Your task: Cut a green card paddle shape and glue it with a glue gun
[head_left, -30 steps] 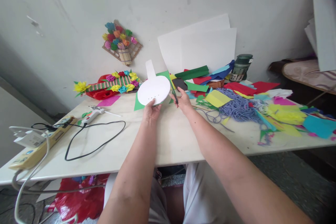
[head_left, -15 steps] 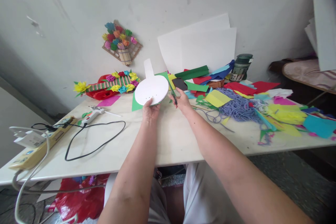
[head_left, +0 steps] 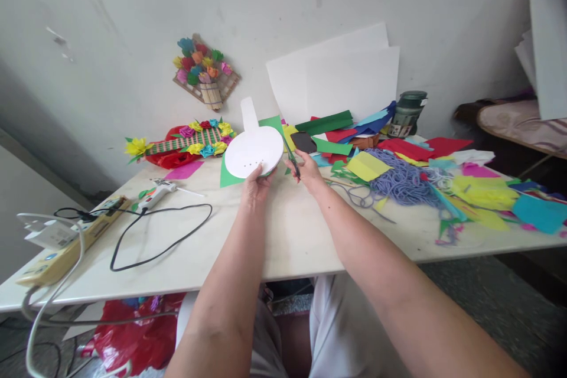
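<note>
My left hand [head_left: 257, 183] grips the lower edge of a white card cutout [head_left: 253, 150], a round body with a short neck and a row of small holes. Behind the cutout, green paper [head_left: 228, 172] shows at both sides, held along with it. My right hand [head_left: 305, 170] is closed around the handles of dark scissors [head_left: 291, 158], whose blades point up and away beside the paper's right edge. Just beyond the scissors lies a dark phone [head_left: 303, 142]. How far the blades are apart is hard to make out.
A glue gun [head_left: 158, 194] and power strip [head_left: 73, 245] with looping cords lie left. A paper-flower guitar [head_left: 177, 146] rests near the wall. Purple yarn [head_left: 401, 180], coloured paper [head_left: 368, 165] and a green jar [head_left: 407, 113] crowd the right. White boards [head_left: 336, 80] lean behind.
The white cutout and green paper have shifted slightly left and turned a little in my left hand. My right hand with the scissors has barely moved.
</note>
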{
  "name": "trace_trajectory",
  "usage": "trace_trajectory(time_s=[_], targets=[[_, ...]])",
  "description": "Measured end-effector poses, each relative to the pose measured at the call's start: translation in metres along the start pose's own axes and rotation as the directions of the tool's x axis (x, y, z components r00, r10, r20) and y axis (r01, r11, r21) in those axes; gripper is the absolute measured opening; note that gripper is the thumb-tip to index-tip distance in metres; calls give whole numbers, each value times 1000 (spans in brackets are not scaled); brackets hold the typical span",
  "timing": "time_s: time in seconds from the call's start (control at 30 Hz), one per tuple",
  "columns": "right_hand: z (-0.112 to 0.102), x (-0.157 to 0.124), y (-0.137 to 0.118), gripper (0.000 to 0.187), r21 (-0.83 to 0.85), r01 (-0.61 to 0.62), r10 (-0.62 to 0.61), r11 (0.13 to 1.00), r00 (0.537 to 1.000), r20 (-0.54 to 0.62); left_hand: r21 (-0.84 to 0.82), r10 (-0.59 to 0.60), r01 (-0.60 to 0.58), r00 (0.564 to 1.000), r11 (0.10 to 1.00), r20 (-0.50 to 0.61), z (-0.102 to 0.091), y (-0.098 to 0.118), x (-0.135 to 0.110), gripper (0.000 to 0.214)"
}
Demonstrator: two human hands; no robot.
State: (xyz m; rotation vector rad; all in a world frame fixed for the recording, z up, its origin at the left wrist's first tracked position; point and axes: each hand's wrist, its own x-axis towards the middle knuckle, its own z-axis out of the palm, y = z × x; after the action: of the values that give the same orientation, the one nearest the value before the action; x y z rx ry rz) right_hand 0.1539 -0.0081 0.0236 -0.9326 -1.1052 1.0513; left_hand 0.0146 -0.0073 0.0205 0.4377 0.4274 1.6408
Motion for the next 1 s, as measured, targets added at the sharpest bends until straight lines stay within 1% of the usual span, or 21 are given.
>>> trace_trajectory(time_s=[0.17,0.37,0.57,0.8,1.0], targets=[[-1,-4,-4,75,33,-36,34,999,999,38,0,-2,2,1000,1000,-29,0,2,0,59],[-5,-3,-5,68,90,-74,67,993,995,72,32,-42,43,999,999,-30,-1,2,-1,56],[-6,-2,-5,66,124,-96,91,988,995,46,53,-94,96,995,994,-41,-1,3,-1,55],[-6,-2,-6,67,104,-100,97,990,995,29,48,-130,131,991,990,-17,-3,4,0,61],[-6,-1,-5,65,86,-53,53,995,999,2,59,-136,137,990,989,-32,-3,6,1,60]])
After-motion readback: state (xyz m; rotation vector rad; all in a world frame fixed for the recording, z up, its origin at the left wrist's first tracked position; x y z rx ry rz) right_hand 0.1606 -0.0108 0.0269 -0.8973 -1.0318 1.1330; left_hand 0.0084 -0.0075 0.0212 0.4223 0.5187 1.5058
